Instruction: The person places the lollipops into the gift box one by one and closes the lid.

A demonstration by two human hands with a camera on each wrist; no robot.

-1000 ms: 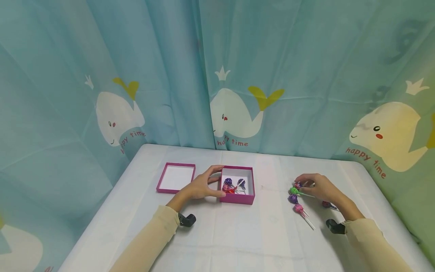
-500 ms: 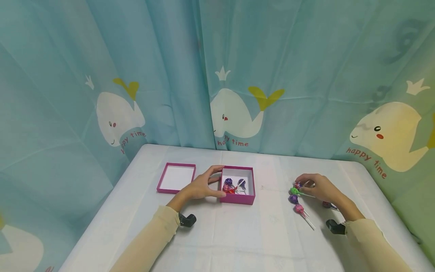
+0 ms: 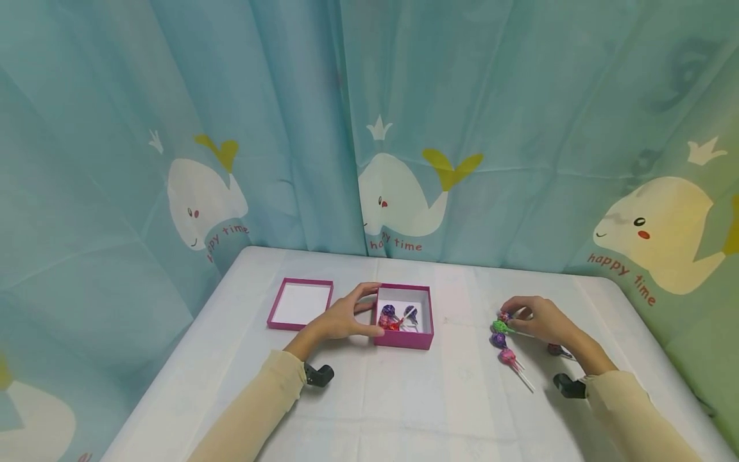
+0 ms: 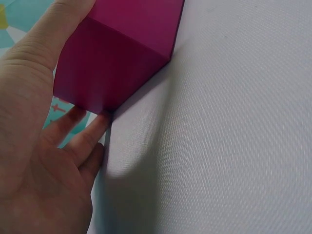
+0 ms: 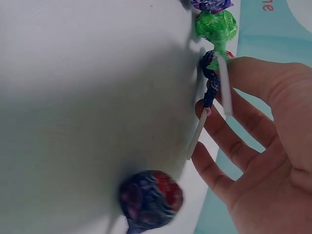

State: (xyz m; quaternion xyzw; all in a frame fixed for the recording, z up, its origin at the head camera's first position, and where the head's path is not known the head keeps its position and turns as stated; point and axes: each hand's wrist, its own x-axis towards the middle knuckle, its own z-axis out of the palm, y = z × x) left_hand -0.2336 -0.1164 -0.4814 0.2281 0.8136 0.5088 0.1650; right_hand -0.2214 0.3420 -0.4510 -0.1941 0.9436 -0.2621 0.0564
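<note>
A magenta box (image 3: 403,339) with a white inside stands open-topped at the middle of the table, several wrapped lollipops (image 3: 389,310) lying in it. My left hand (image 3: 339,317) holds the box's left end, thumb at the front corner and fingers at the back. To the right, my right hand (image 3: 543,319) pinches a lollipop (image 5: 209,92) in a dark blue and red wrapper, low over the table. Right beside it lies a green lollipop (image 5: 217,25), its stick near the thumb. A purple lollipop (image 3: 499,340) and pink lollipops (image 3: 508,357) continue the row towards me.
The box's magenta-rimmed lid (image 3: 300,304) lies inside-up to the left of the box. Another dark blue and red lollipop (image 3: 555,349) lies under my right wrist. A whale-print curtain (image 3: 300,128) hangs behind the white-covered table (image 3: 416,404).
</note>
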